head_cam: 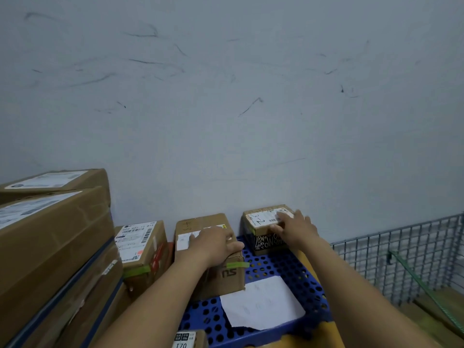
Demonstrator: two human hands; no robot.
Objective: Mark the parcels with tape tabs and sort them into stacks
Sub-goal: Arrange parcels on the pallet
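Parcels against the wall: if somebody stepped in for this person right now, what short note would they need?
Left hand: flat on the tall brown cardboard parcel marked 4-3, no closed grip.
Right hand: resting on the small brown parcel marked 3-2, which sits on a black printed box.
Both stand on the blue perforated plastic pallet by the wall.
Done: green tape tab on the 4-3 parcel; another on the labelled parcel to its left.
Left: no tab visible on the 3-2 parcel; the loose white paper sheet lies unsorted.

Brown parcels point(216, 247), green tape tabs point(237, 264)
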